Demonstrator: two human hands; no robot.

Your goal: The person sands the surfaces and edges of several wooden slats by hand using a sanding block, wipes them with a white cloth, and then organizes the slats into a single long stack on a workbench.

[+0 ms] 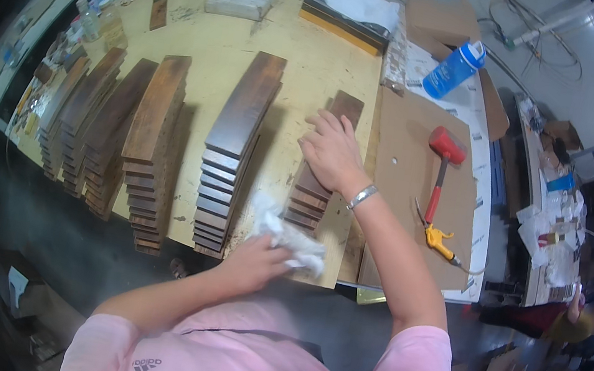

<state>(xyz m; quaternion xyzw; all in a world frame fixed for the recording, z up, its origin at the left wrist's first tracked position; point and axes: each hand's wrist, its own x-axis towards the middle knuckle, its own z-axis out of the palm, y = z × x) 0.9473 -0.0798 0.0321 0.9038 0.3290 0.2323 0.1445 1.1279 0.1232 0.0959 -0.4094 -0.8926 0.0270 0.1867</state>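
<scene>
A crumpled white cloth (287,240) is gripped in my left hand (255,263), by the table's front edge. It is close to the front end of the rightmost stack of dark brown wooden boards (308,201). Across the upper part of that stack lies my right hand (333,151), palm down, fingers apart and slightly bent, their tips reaching past the boards' left side. Part of the top board is hidden beneath it. Left of my hands stands a taller stack of boards (246,104), its layers stepped at the front end.
More board stacks (157,109) line the table's left side. To the right, cardboard (401,163) carries a red-headed mallet (439,173) and a yellow air gun (440,242) with a hose. A blue bottle (454,69), a box (347,19) and plastic bottles (113,24) stand farther back. Another person (563,321) is at far right.
</scene>
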